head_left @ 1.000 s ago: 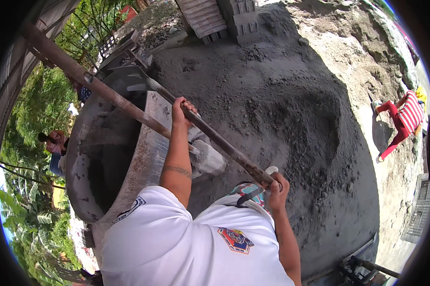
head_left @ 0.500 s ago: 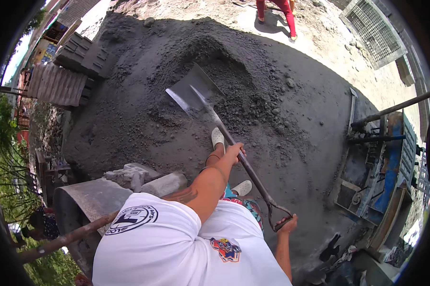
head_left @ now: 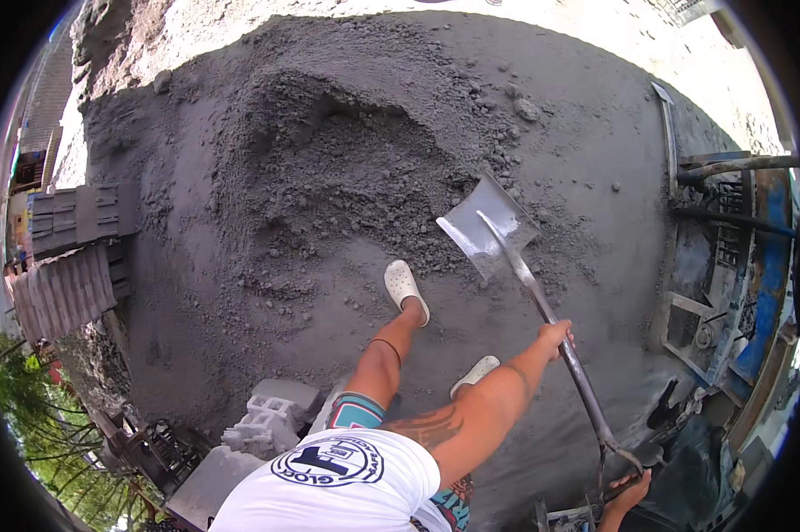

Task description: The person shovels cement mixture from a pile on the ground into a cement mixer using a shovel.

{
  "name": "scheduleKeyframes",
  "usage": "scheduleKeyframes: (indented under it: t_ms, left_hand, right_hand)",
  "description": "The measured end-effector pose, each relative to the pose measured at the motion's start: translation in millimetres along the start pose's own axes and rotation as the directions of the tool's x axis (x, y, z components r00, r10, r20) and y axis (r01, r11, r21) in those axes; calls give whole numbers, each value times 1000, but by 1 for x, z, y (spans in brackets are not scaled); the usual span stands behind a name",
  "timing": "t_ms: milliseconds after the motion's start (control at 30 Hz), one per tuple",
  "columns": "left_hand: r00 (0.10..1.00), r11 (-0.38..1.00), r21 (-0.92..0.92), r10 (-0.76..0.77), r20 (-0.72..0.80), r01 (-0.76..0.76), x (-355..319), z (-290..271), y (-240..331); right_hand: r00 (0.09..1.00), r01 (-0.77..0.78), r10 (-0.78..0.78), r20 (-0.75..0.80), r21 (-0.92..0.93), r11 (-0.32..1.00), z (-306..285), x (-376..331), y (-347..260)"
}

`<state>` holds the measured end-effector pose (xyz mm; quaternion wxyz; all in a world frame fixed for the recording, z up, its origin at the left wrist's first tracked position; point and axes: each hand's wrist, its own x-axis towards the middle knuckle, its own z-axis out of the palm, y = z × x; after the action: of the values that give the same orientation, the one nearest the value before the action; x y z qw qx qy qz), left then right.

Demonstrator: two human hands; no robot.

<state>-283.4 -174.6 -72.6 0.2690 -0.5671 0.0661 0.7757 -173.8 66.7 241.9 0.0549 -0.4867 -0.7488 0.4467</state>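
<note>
shovel [head_left: 506,244] held empty, blade just above the grey ground right of the sand heap [head_left: 329,168] — left hand [head_left: 555,337] clenched mid-shaft, right hand [head_left: 629,490] closed on the grip — next, judged, a low thrust into the heap.

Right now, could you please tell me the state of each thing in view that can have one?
Shovel: blade empty, held low over the dark ground, shaft slanting back toward the person.
Left hand: fingers closed around the shaft midway.
Right hand: gripping the handle at the end.
Sand pile: heaped, with a scooped hollow near its top.
Concrete block: lying on the ground by the person's legs.
</note>
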Motion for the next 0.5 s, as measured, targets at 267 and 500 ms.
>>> scheduleKeyframes:
  t_ms: [267,500]
  left_hand:
    - [882,874,146,471,-29,-463,40,-129,504]
    - [859,846,299,495,-132,-441,23,-167,473]
  right_hand:
    - [901,-51,-21,434,154,987,461,-133,-1]
    - [910,-112,51,411,124,986,422,-178,43]
